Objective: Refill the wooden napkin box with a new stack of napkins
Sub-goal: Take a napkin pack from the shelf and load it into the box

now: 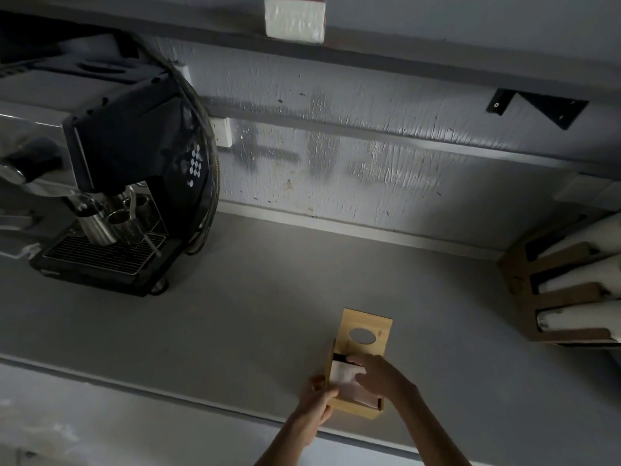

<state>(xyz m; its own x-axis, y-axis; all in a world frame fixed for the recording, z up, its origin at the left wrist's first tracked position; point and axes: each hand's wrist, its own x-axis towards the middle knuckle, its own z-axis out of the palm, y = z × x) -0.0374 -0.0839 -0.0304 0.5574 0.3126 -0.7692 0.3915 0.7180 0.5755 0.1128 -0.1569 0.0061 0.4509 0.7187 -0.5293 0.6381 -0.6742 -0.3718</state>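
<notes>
Head view: a wooden napkin box (353, 403) sits on a grey counter (235, 314), close to the counter's front edge and right of centre. Its sliding lid (366, 331), which has an oval opening, is pushed partway toward the wall, leaving the near half of the box uncovered. White napkins (344, 376) lie inside the exposed part.

The person's left hand (317, 403) grips the box's left side wall, thumb over the rim and fingers wrapped along the outside. The right hand (378, 373) lies flat on top of the napkins with its fingers spread toward the lid's edge; in the dim light it looks to be pressing on the stack rather than closing around it. The two hands are near each other, with the box's left wall between them.

At the left of the counter stands a black espresso machine (134, 146) with metal cups (111, 220) on its drip tray. A wrapped white packet (295, 18) rests on a shelf (437, 65) above the wall. At the far right, a cardboard holder (524, 280) carries white rolls (578, 321) lying on their sides.
</notes>
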